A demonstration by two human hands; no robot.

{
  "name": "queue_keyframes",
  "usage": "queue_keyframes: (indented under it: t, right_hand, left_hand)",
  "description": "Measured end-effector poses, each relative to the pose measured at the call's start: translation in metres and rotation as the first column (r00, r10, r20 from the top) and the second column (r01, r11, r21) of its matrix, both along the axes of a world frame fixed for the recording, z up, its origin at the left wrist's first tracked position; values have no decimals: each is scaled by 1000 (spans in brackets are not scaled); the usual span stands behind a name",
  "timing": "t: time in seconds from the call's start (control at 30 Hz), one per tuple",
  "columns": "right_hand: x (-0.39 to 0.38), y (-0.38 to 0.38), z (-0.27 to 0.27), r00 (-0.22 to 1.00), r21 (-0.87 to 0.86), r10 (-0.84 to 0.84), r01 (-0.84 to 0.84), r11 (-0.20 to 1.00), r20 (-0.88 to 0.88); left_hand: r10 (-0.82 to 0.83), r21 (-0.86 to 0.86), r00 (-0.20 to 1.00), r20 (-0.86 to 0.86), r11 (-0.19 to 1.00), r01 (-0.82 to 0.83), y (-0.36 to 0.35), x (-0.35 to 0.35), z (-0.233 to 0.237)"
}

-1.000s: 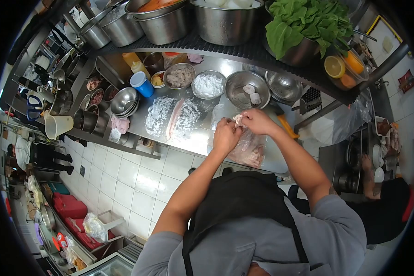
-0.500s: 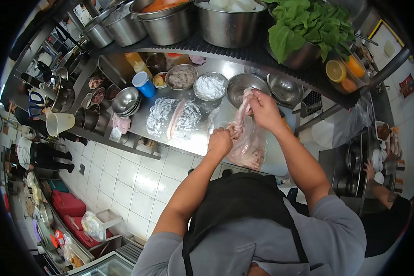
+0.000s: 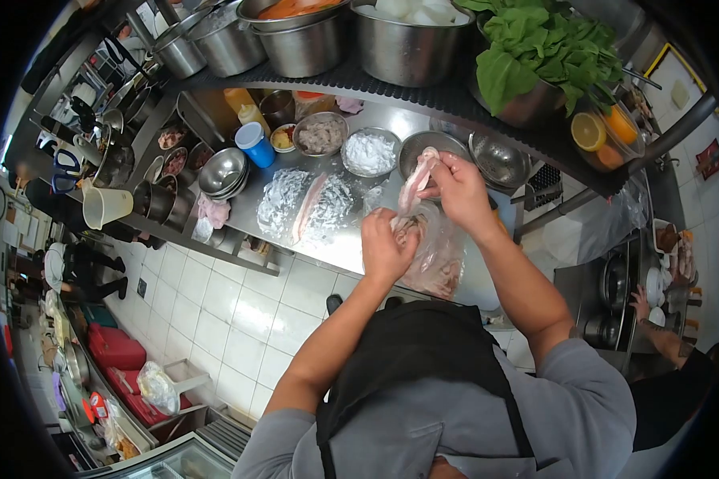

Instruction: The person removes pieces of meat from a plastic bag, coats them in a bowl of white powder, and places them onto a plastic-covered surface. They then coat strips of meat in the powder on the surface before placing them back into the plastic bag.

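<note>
Right hand (image 3: 465, 196) is pinching the long pale-pink meat strip (image 3: 413, 191), best easing toward one o'clock while left hand (image 3: 384, 251) is gripping pink meat (image 3: 408, 232) by the clear plastic bag (image 3: 446, 239).

The 1 camera looks forward and down from the wearer's head, the apron (image 3: 423, 359) close below, the left hand (image 3: 386, 249) and right hand (image 3: 458, 191) farther out; its wide view reaches the floor (image 3: 236, 307).
</note>
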State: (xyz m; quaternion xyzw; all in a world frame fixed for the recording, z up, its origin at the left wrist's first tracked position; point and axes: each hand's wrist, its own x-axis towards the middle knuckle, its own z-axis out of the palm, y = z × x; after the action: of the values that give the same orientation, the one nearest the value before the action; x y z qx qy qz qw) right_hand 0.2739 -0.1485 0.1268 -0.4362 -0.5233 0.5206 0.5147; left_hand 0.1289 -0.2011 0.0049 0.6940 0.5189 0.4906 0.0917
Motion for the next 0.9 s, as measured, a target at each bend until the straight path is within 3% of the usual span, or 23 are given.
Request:
queue_keyframes:
  t: [0.03, 0.13, 0.17, 0.27, 0.37, 0.47, 0.5, 0.6, 0.63, 0.73, 0.9]
  right_hand:
    - [-2, -1, -1, 999, -31, 14, -15, 999, -38]
    - [-13, -4, -17, 994, -115, 52, -63, 991, -100]
    - [-18, -4, -20, 992, -140, 63, -78, 987, -112]
    - [-30, -4, -18, 982, -195, 48, -84, 977, -181]
    - [-39, 5, -21, 964, -240, 0, -66, 969, -265]
    - [-48, 16, -24, 936, -271, 42, -144, 952, -349]
    - [-53, 19, -24, 928, -278, 45, -157, 948, -371]
    - [-68, 31, -21, 910, -297, 42, -178, 938, -413]
    - [-72, 37, -18, 911, -307, 27, -167, 937, -412]
    - [-74, 61, -19, 906, -292, 26, -163, 942, -422]
    - [-77, 95, -54, 939, -403, 63, -205, 892, -339]
  left_hand:
    - [-18, 112, 1000, -18, 994, 20, 1, 2, 5]
    - [29, 65, 1000, 1, 997, -29, 14, 14, 12]
    - [37, -31, 999, 5, 999, -37, 21, 13, 6]
    - [115, -155, 974, 196, 984, -85, 35, 8, -1]
    - [135, -171, 941, 311, 982, -84, 44, -7, -10]
    - [77, -122, 929, 361, 992, -35, 49, -15, 1]
    - [96, -14, 946, 310, 995, -97, 54, -16, 2]
    - [222, -311, 917, 331, 943, -116, 57, -26, 11]
    - [190, -242, 922, 338, 964, -110, 64, -34, 2]
    - [76, -324, 847, 527, 939, 117, 71, -63, 5]
    - [-84, -572, 890, 448, 739, 358, 81, -132, 19]
